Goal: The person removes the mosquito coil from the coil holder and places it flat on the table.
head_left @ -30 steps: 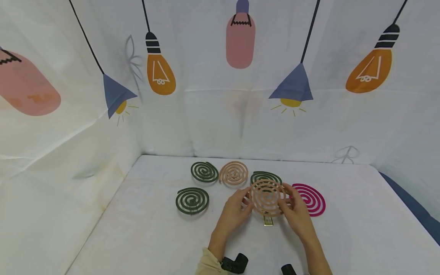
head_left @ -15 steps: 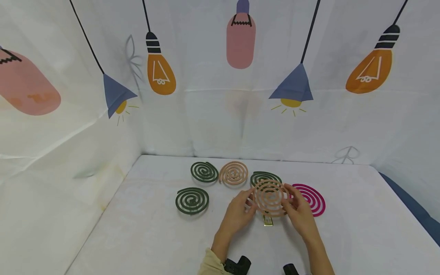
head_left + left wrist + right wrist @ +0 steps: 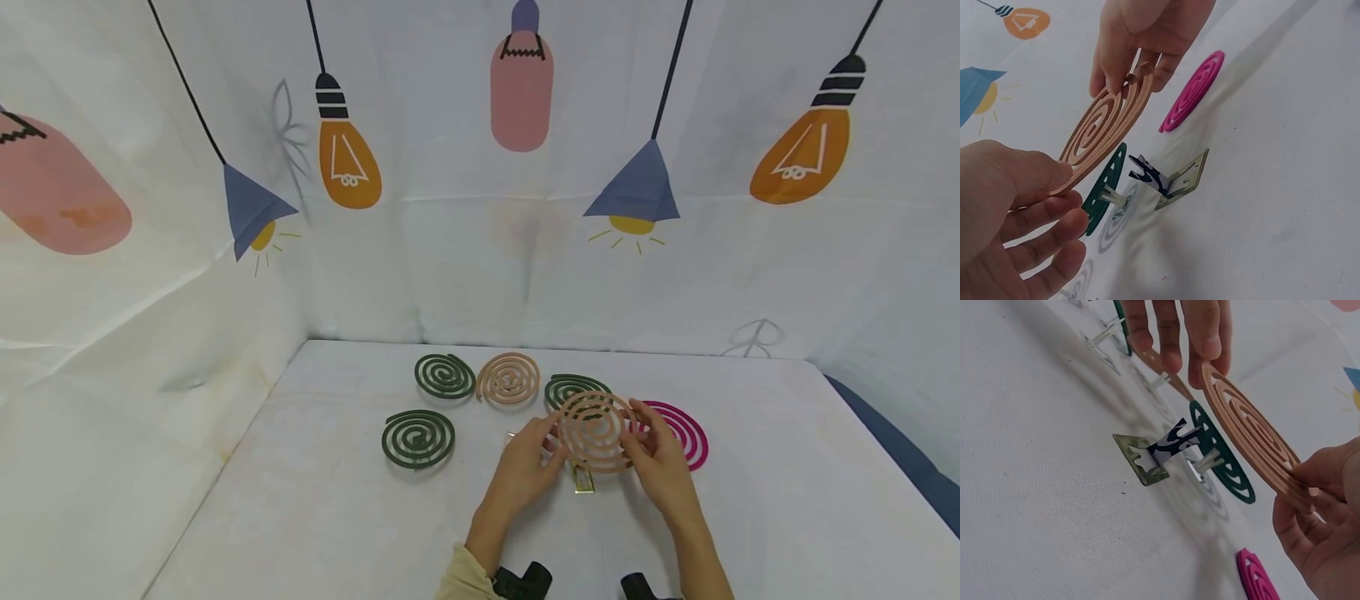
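A tan mosquito coil (image 3: 597,432) is held tilted above the table between both hands. My left hand (image 3: 527,458) pinches its left edge between thumb and fingers; in the left wrist view the other fingers of that hand (image 3: 1041,244) are loosely bent below. My right hand (image 3: 662,463) grips the opposite edge. Under the coil, apart from it, stands a small metal coil stand (image 3: 1155,178) with a flat base and raised prongs, also plain in the right wrist view (image 3: 1172,447). In the head view the coil partly hides a green mosquito coil (image 3: 562,392) behind it.
Two more green coils (image 3: 418,439) (image 3: 444,377) are on the left, with a second tan coil (image 3: 508,377) at the back. A pink coil (image 3: 692,435) is beside my right hand. Metal stands raise some coils off the white table (image 3: 315,517). A lamp-printed cloth (image 3: 450,267) rises behind.
Both hands have shifted slightly to the right with the tan coil, uncovering more of the stand's base. The coils on the table have not moved.
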A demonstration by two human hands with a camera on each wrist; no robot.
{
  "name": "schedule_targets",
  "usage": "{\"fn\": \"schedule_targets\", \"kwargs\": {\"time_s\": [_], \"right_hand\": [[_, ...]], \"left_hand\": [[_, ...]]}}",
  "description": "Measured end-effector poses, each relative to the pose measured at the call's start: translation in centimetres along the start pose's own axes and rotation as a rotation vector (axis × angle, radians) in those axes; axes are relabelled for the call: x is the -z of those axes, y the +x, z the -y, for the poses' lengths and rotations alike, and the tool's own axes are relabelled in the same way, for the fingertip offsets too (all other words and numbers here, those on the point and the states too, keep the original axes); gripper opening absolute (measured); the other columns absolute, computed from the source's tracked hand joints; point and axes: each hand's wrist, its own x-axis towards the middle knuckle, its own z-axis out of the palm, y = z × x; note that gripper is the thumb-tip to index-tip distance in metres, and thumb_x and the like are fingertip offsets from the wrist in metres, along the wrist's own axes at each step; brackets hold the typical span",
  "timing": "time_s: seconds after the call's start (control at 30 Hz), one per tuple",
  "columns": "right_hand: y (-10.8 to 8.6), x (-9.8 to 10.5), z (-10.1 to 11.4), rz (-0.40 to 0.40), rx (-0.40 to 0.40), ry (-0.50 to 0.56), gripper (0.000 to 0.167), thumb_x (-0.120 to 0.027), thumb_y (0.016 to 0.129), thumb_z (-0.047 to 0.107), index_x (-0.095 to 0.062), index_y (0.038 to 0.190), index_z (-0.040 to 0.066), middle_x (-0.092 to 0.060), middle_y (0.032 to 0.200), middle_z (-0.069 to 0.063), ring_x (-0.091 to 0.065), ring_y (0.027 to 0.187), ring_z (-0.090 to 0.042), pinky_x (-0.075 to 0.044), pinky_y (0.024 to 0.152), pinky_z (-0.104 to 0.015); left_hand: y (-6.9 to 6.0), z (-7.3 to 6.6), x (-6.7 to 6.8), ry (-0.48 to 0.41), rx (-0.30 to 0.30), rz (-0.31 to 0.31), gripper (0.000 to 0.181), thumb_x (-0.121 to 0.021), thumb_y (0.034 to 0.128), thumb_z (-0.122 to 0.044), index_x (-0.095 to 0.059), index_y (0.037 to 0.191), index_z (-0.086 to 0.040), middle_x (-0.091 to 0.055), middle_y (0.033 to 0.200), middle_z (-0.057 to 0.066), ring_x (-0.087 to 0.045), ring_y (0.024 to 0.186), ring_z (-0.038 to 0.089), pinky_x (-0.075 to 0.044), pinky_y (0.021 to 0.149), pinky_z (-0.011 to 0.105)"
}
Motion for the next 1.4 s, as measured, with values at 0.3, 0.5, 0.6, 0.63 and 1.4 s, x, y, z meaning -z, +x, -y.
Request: {"fn": "schedule_targets", "kwargs": {"time_s": [0.3,0.5,0.6,0.63,1.4], "right_hand": [[-0.5,1.2,-0.4,-0.062,-0.033,-0.030,0.044,-0.057,0.094,0.014,-0.046,0.136,0.008,-0.057,0.123,-0.014,-0.056,0.081,0.006,-0.051,0.065,-0.017],[-0.1,1.6,-0.8,-0.059,-0.046,0.005,0.044,-0.055,0.095,0.015,-0.045,0.137,0.007,-0.055,0.125,-0.015,-0.057,0.084,0.005,-0.053,0.065,-0.020],[-0.2,2.1,-0.9,-0.063,-0.067,0.038,0.044,-0.053,0.096,0.014,-0.043,0.138,0.006,-0.051,0.130,-0.016,-0.058,0.086,0.005,-0.054,0.066,-0.022],[-0.2,2.3,-0.9,-0.065,-0.075,0.050,0.044,-0.053,0.096,0.013,-0.043,0.139,0.006,-0.050,0.131,-0.017,-0.058,0.086,0.005,-0.055,0.066,-0.023],[-0.6,4.6,-2.6,-0.175,-0.117,-0.033,0.045,-0.055,0.094,0.008,-0.040,0.136,0.000,-0.052,0.126,-0.022,-0.055,0.075,0.004,-0.051,0.062,-0.019]], "left_hand": [[0.4,-0.9,-0.8,0.013,-0.034,0.035,0.047,-0.063,0.0889,-0.016,-0.052,0.133,-0.006,-0.065,0.103,0.003,-0.064,0.086,0.009,-0.048,0.072,0.015],[0.9,-1.2,-1.2,0.006,-0.014,0.033,0.046,-0.063,0.0882,-0.016,-0.053,0.132,-0.007,-0.064,0.103,0.003,-0.063,0.085,0.009,-0.047,0.072,0.016],[1.4,-1.4,-1.7,0.007,-0.034,0.045,0.048,-0.063,0.0874,-0.015,-0.053,0.133,-0.006,-0.064,0.102,0.004,-0.063,0.086,0.012,-0.047,0.072,0.016],[1.6,-1.5,-1.9,0.008,-0.040,0.052,0.048,-0.063,0.0873,-0.015,-0.052,0.133,-0.006,-0.064,0.102,0.004,-0.063,0.086,0.012,-0.047,0.073,0.016],[3.6,-2.5,-5.4,0.039,-0.087,0.064,0.044,-0.061,0.0853,-0.016,-0.056,0.128,-0.007,-0.063,0.098,0.003,-0.057,0.078,0.007,-0.042,0.066,0.014]]}}
